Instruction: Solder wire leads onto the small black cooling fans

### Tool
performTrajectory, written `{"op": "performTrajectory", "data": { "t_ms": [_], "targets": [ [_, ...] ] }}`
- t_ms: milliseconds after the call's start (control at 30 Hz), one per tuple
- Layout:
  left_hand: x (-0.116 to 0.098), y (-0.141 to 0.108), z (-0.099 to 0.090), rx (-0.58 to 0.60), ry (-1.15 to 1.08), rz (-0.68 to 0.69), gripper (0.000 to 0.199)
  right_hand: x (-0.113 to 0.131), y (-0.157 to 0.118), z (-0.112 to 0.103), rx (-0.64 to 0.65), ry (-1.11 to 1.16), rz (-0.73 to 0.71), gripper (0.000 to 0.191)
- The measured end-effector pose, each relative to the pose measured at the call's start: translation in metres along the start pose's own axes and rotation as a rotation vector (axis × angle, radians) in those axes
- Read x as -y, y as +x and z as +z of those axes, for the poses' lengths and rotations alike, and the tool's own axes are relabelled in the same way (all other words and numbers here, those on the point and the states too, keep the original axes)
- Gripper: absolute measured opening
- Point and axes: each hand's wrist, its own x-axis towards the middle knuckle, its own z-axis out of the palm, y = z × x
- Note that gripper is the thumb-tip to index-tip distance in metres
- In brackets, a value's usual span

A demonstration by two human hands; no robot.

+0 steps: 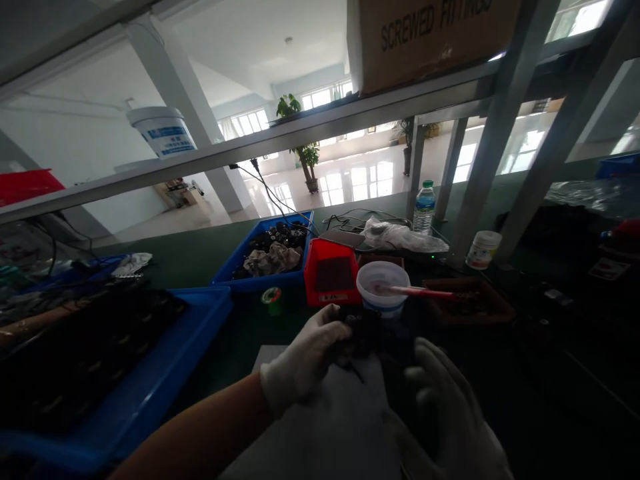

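Note:
My left hand (313,353), in a white glove, is closed around a dark lumpy part (365,330) above the bench. The part's exact kind is lost in the shadow. To its right, my gloved right hand (450,407) is apart from it, fingers spread and nothing visible in them. Beneath both hands lies a pale flat sheet or board (330,427). Just beyond the part stand a white plastic tub (383,303) with a red-handled brush (425,292) resting in it and a red bin (315,280).
On the left, a large blue tray (200,327) holds dark parts. Farther back are another blue tray (240,283) with black parts and a cloth, and a green-labelled tape roll (273,301). A brown tray (500,313), white jar (484,250) and water bottle (424,210) stand right.

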Motion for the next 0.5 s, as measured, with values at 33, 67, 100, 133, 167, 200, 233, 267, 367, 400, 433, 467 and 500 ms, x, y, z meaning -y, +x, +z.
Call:
{"op": "performTrajectory", "data": {
  "t_ms": [33,67,100,133,167,200,233,267,367,400,433,467,500],
  "targets": [
    [0.01,-0.012,-0.001,0.001,-0.019,-0.024,0.039,0.013,0.009,0.01,0.031,0.036,-0.059,0.069],
    [0.018,-0.023,-0.003,0.008,-0.045,-0.05,0.038,0.024,0.017,0.02,0.041,0.083,-0.1,0.066],
    [0.026,-0.034,-0.006,0.028,-0.079,-0.077,0.039,0.031,0.023,0.027,0.054,0.126,-0.123,0.063],
    [0.032,-0.043,-0.009,0.059,-0.114,-0.094,0.039,0.034,0.027,0.033,0.058,0.164,-0.126,0.061],
    [0.036,-0.051,-0.013,0.092,-0.142,-0.101,0.039,0.035,0.029,0.036,0.076,0.205,-0.118,0.059],
    [0.04,-0.059,-0.018,0.124,-0.158,-0.103,0.038,0.035,0.029,0.038,0.105,0.251,-0.101,0.059],
    [0.043,-0.066,-0.024,0.152,-0.162,-0.102,0.038,0.033,0.028,0.039,0.141,0.304,-0.078,0.06],
    [0.044,-0.071,-0.03,0.177,-0.155,-0.1,0.039,0.03,0.027,0.038,0.178,0.363,-0.053,0.062],
    [0.044,-0.083,-0.047,0.262,-0.084,-0.09,0.044,0.026,0.024,0.034,0.29,0.524,0.075,0.064],
    [0.044,-0.085,-0.053,0.283,-0.03,-0.071,0.047,0.027,0.024,0.031,0.311,0.566,0.125,0.065],
    [0.043,-0.085,-0.058,0.299,0.03,-0.036,0.051,0.028,0.024,0.029,0.335,0.605,0.172,0.064],
    [0.042,-0.085,-0.062,0.314,0.09,0.015,0.057,0.029,0.025,0.026,0.363,0.647,0.214,0.064],
    [0.042,-0.084,-0.066,0.337,0.147,0.076,0.069,0.031,0.026,0.023,0.393,0.696,0.248,0.064]
  ]
}}
